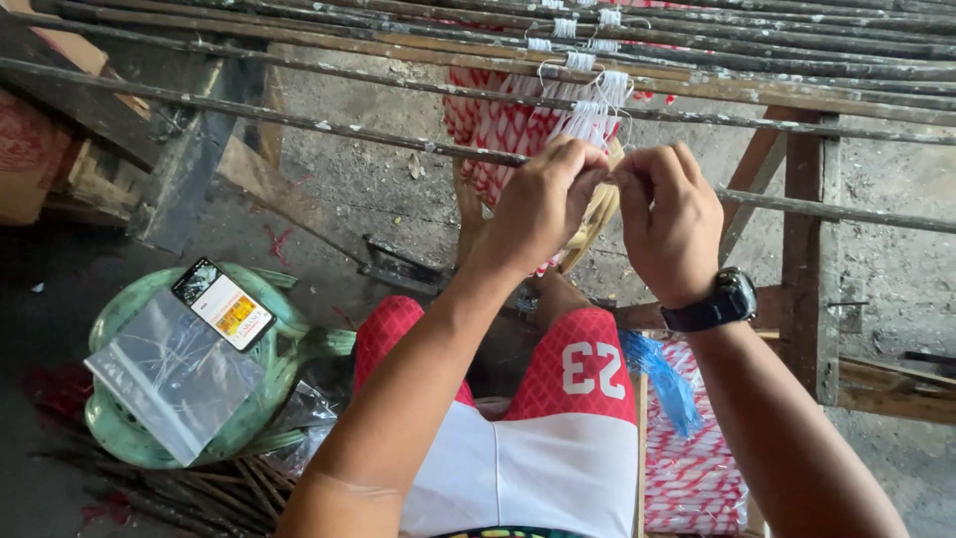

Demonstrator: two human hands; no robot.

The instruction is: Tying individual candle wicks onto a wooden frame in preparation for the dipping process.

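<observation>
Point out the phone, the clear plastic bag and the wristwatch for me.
phone (223, 304), head view, middle of its lit screen, lying on the green stool.
clear plastic bag (171, 374), head view, centre of the flat bag.
wristwatch (734, 296), head view, black case on the right wrist.

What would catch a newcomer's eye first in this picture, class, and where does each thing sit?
At centre, the left hand and right hand pinch together at a bunch of white strings hung from a long rod. Behind them hangs a bundle of red-and-white striped sticks. Lower left, a green plastic stool carries a phone and a clear bag.
</observation>
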